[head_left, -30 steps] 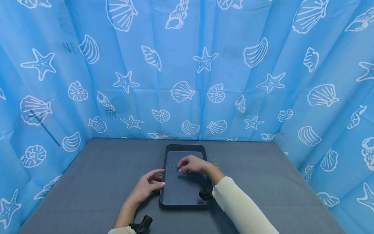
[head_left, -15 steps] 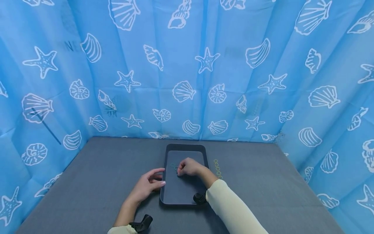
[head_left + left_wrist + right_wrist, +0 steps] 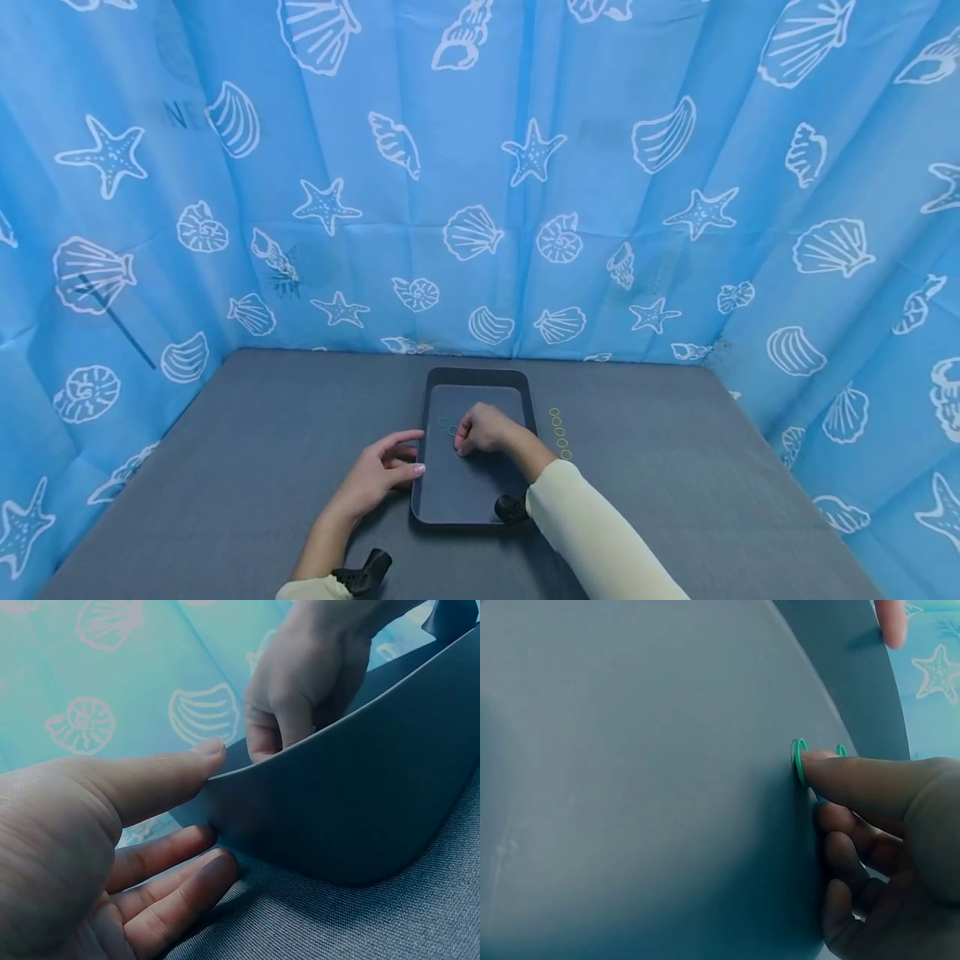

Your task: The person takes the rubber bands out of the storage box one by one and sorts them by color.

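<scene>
My left hand rests at the left side of a dark grey tray. In the left wrist view its thumb lies at the rim, with relaxed fingers beside the outer wall. Inside the tray, my right hand reaches down with curled fingers. The right wrist view shows its thumb and fingers pinching a thin green ring right at the tray floor. Another green ring shows just beyond the thumb. From the head, two green rings lie left of the right hand; its fingertips hide the pinched one.
Several thin yellow-green rings lie in a row on the grey tabletop, right of the tray. A blue curtain with shells and starfish closes off the back and sides. Black wrist devices sit at both cuffs.
My right hand has lowered and moved slightly toward me, down to the tray floor. Its forearm shifted left, uncovering more yellow-green rings. The left hand stays at the tray's side.
</scene>
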Tool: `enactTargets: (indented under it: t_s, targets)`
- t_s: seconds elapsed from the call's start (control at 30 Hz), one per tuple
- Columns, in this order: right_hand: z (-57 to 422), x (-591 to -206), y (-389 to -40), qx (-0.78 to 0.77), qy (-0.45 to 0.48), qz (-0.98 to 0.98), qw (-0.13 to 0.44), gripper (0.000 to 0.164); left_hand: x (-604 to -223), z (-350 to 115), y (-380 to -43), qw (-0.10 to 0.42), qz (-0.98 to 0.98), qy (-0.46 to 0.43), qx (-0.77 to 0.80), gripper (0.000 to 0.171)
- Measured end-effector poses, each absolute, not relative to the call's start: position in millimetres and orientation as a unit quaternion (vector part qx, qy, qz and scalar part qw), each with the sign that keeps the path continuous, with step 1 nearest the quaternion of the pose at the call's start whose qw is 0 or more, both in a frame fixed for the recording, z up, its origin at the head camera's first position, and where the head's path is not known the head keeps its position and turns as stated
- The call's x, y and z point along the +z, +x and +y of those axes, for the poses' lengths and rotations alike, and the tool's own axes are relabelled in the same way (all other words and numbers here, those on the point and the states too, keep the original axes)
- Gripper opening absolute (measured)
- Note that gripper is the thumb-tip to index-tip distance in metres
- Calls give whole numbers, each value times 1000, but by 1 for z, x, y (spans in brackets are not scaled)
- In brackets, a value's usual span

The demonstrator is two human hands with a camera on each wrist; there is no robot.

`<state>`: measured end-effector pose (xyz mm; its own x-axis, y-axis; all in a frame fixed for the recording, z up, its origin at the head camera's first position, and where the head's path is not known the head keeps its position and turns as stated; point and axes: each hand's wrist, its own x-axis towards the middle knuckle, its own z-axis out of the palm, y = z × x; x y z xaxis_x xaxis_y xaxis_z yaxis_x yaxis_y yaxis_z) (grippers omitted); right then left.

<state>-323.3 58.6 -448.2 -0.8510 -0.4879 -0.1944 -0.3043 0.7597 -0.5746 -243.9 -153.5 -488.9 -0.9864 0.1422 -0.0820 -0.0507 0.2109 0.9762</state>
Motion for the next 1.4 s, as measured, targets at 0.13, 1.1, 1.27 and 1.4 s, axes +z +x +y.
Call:
enactTargets:
  t_s: [0.13, 1.1, 1.27, 1.4]
  targets:
    - [59, -449, -323, -263, -223, 922, 176, 16, -489, -153, -242, 79, 776, 29, 626, 52]
    - [82, -443, -330, -396, -216, 886, 108, 11, -487, -152, -242, 69, 785, 23, 615, 51]
    - [93, -435, -329, -403, -225, 883, 80, 9, -488, -152, -243, 70, 785, 27, 615, 51]
    - [104, -428, -330, -410, -203, 886, 82, 8, -488, -152, -242, 72, 780, 32, 621, 51]
